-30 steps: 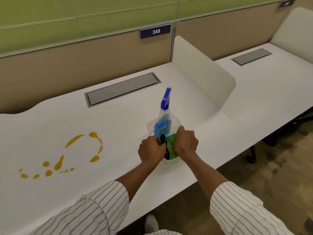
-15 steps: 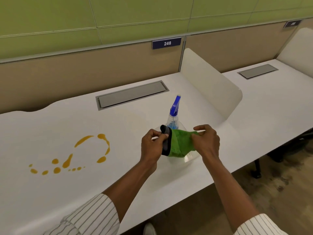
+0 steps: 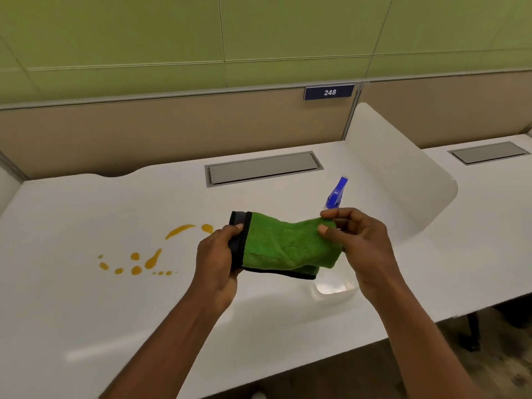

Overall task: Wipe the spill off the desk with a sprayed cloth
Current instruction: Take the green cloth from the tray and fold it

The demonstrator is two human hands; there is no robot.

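Observation:
A green cloth [image 3: 283,246] with a black hem is stretched in the air above the white desk [image 3: 86,298]. My left hand [image 3: 220,254] pinches its dark left edge. My right hand [image 3: 359,243] pinches its right end. Behind the cloth stands a spray bottle [image 3: 336,194]; only its blue trigger head shows, the body is hidden by the cloth and my right hand. A clear tray [image 3: 334,290] lies under the cloth, its rim just visible. The spill [image 3: 149,260] is a scatter of orange-yellow streaks and drops on the desk, left of my left hand.
A grey cable hatch [image 3: 263,168] is set into the desk at the back. A white curved divider [image 3: 403,171] stands to the right, with a second desk beyond it. A beige partition with a "248" sign [image 3: 329,92] closes the back. The desk's front edge runs below my forearms.
Both hands lifted the cloth out of the tray and pulled it apart, from a bunched lump to a spread strip. The camera tilted up and shifted left.

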